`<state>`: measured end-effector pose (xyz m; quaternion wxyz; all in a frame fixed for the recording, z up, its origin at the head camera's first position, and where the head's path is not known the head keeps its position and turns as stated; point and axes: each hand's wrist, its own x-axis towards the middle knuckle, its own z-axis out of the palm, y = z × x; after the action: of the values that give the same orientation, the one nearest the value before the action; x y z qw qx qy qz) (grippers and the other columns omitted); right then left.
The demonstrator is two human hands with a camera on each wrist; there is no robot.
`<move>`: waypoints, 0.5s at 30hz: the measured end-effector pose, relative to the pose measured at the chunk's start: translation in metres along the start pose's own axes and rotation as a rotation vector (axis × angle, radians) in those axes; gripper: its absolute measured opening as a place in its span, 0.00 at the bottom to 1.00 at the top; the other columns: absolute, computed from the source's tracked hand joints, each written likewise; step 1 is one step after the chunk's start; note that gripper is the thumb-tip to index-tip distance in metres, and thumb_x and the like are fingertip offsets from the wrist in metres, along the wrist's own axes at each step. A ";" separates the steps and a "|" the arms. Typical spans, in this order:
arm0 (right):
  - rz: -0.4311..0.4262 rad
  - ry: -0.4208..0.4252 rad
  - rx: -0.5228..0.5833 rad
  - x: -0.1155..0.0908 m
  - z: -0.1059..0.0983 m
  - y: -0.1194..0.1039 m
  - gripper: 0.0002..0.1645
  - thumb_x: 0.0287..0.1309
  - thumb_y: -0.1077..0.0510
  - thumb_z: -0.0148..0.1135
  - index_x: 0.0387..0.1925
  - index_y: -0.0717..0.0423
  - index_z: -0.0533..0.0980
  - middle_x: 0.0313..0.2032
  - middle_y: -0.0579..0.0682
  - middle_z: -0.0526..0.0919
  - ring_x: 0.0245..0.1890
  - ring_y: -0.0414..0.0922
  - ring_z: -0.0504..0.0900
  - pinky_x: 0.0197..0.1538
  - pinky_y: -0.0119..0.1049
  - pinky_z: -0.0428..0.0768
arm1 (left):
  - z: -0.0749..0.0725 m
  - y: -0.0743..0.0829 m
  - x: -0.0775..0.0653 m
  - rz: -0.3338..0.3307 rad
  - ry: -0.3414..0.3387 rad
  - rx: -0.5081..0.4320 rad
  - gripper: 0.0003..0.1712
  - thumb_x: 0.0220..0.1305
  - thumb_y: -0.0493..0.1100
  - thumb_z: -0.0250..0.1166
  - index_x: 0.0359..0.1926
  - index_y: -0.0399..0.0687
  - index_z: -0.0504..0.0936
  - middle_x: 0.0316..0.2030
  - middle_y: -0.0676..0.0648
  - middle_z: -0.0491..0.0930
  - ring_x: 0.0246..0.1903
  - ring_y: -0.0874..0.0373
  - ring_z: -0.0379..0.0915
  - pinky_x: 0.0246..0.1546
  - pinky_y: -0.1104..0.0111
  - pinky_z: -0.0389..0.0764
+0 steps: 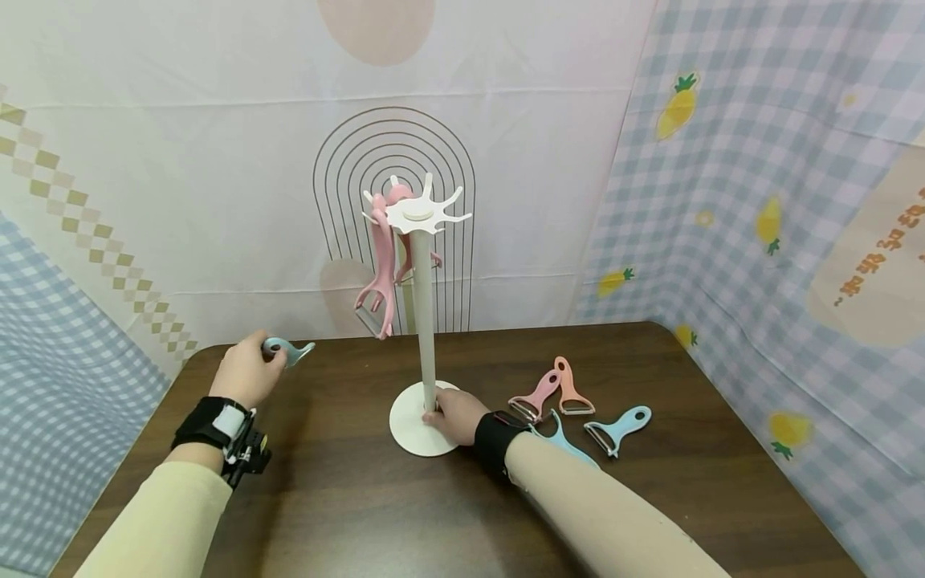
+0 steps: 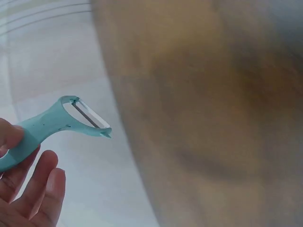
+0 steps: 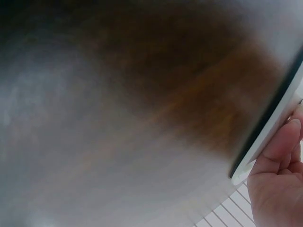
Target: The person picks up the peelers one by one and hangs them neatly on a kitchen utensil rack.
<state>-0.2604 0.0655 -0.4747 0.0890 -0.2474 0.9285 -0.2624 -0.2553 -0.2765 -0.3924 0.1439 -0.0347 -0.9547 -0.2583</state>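
Observation:
My left hand (image 1: 249, 373) holds a light blue peeler (image 1: 292, 352) by its handle above the table's back left. In the left wrist view the peeler's (image 2: 52, 120) blade end points away from the fingers. A white stand (image 1: 425, 313) with a round base and a ring of hooks on top stands mid-table. Low on its post, just over the base, my right hand (image 1: 462, 416) grips it. Two pink peelers hang from the left and back hooks, one (image 1: 385, 257) in front and the other (image 1: 405, 253) partly behind the post.
Right of the stand lie a pink peeler (image 1: 543, 392), an orange peeler (image 1: 569, 389) and a light blue peeler (image 1: 623, 425). Another blue peeler (image 1: 567, 444) is partly covered by my right forearm. Patterned cloth (image 1: 520, 160) rises behind the brown table (image 1: 347, 506).

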 end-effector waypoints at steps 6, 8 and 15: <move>0.004 0.001 0.008 0.000 -0.001 0.000 0.15 0.64 0.52 0.62 0.48 0.56 0.76 0.41 0.49 0.83 0.42 0.41 0.79 0.47 0.38 0.76 | -0.009 0.025 0.009 0.066 0.105 -0.096 0.10 0.68 0.41 0.57 0.42 0.37 0.75 0.33 0.37 0.80 0.30 0.46 0.76 0.32 0.55 0.74; 0.007 -0.001 0.004 0.000 0.000 0.001 0.15 0.64 0.52 0.62 0.48 0.55 0.76 0.40 0.49 0.83 0.41 0.40 0.79 0.46 0.37 0.76 | -0.011 0.033 0.011 0.069 0.125 -0.121 0.10 0.68 0.42 0.57 0.42 0.37 0.76 0.34 0.36 0.80 0.32 0.45 0.77 0.33 0.55 0.75; 0.024 -0.014 0.009 0.000 0.000 -0.001 0.17 0.63 0.52 0.62 0.49 0.55 0.76 0.40 0.48 0.82 0.40 0.39 0.78 0.45 0.37 0.76 | -0.021 0.061 0.015 0.086 0.182 -0.181 0.13 0.69 0.46 0.59 0.43 0.38 0.78 0.34 0.38 0.81 0.32 0.48 0.78 0.29 0.66 0.76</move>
<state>-0.2605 0.0651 -0.4741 0.0996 -0.2376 0.9295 -0.2640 -0.2562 -0.2342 -0.3414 0.2369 -0.0647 -0.9080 -0.3393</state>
